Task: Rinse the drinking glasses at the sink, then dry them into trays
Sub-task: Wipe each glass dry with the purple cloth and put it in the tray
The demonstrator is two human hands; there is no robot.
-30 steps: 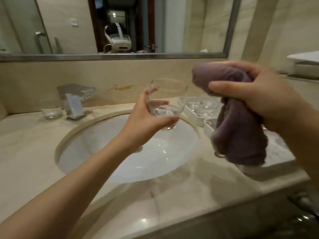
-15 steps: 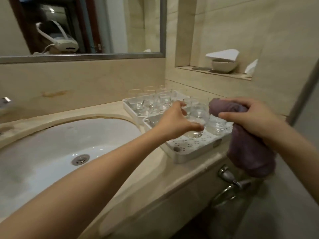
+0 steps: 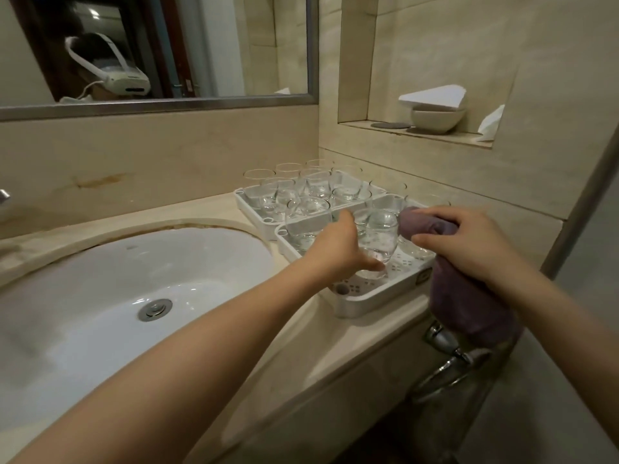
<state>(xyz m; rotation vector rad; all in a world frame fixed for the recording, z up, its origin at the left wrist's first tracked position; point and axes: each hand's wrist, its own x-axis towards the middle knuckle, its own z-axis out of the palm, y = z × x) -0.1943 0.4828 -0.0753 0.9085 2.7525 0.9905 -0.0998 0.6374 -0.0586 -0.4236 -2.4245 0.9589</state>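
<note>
My left hand grips a clear drinking glass, upside down with its rim at the perforated floor of the near white tray. My right hand holds a bunched purple cloth just right of that glass, and the cloth hangs past the counter edge. The same tray holds other glasses. Behind it, a second white tray is filled with several upright glasses. The white sink basin lies to the left.
A drain sits in the basin's middle. The wall niche at the right holds a bowl and folded napkins. A metal valve sticks out under the counter edge. A mirror runs along the back wall.
My view swung right from the sink to the trays. My left hand carried the glass from above the basin down into the near tray. My right hand followed with the cloth.
</note>
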